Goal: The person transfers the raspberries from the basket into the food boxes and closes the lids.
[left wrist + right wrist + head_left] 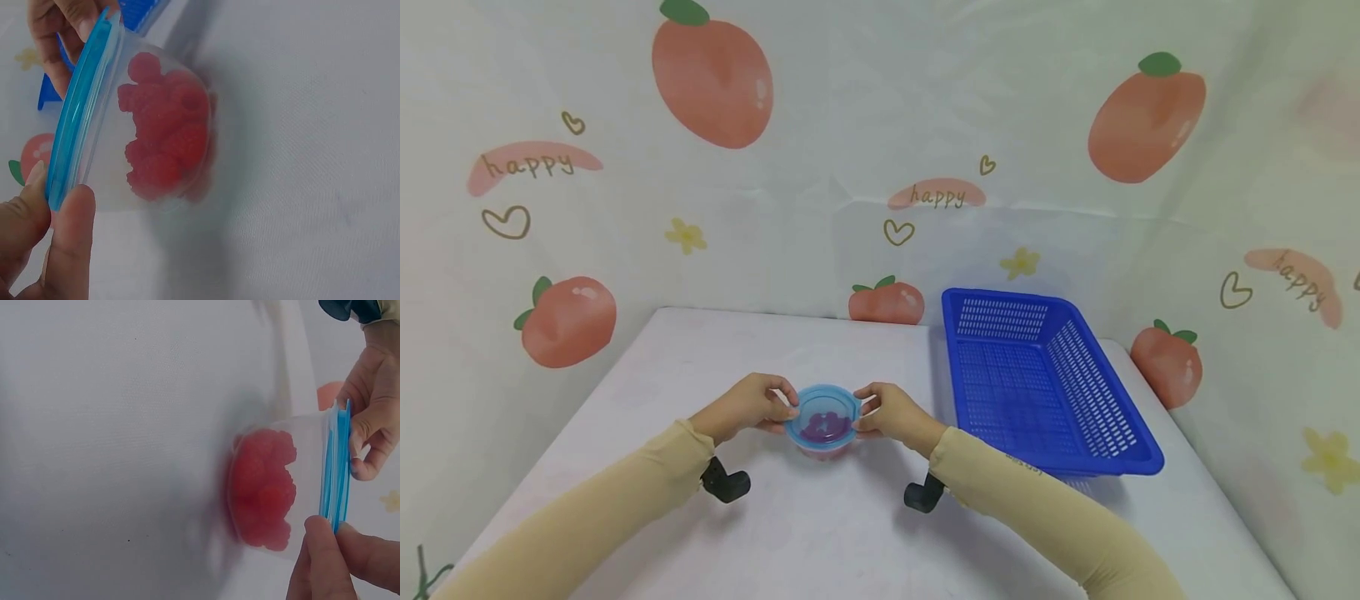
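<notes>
A round clear plastic container [823,454] stands upright on the white table, with red raspberries [169,125] heaped inside. Its blue lid [825,398] lies over the rim; I cannot tell whether it is snapped down all round. My left hand [756,407] pinches the left edge of lid and rim between thumb and fingers. On the opposite edge, my right hand [891,413] grips the same way, thumb on the lid and fingertip [320,532] under the rim. Through the lid the berries look purple.
A blue perforated plastic basket [1022,392] sits on the right side of the table [820,542], near my right forearm. Behind the table hangs a white backdrop cloth [820,108] printed with fruit and hearts. Black wrist mounts [726,482] hang below both wrists.
</notes>
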Demonstrator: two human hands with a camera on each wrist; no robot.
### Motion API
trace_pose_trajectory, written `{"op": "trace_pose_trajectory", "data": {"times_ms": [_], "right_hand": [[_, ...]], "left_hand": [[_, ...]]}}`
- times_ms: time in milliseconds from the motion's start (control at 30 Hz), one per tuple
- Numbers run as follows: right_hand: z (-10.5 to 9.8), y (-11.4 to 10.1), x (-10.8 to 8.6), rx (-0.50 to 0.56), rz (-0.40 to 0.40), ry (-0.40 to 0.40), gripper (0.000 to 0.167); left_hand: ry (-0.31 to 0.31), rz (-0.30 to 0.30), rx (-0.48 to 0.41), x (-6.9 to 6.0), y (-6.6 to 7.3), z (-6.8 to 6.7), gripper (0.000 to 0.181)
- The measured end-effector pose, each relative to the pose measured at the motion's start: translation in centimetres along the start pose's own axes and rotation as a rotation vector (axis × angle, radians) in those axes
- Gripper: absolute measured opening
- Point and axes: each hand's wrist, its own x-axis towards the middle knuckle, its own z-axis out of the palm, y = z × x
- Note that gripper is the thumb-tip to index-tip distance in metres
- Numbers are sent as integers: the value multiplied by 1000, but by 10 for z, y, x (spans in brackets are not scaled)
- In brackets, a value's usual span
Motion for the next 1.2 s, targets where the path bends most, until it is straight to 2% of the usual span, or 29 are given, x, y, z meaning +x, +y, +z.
{"op": "trace_pose_trajectory", "data": {"times_ms": [300,533,800,867,1033,1200], "right_hand": [[1,-2,0,-30,13,7,52],[0,-3,-2,-44,11,7,52],[0,-2,0,-28,13,-4,51],[0,-2,0,-24,12,-6,52],[0,0,2,-21,13,-2,52],[0,1,3,-17,20,2,52]], "left_hand": [[25,-26,-17,-2,1,0,18],[6,-30,-53,-1,1,0,22],[-15,-146,-80,1,1,-2,43],[-32,-157,-93,1,-1,-3,40],[-65,-156,-157,5,-8,-6,16],[-71,-179,-184,9,-11,-7,15]]}}
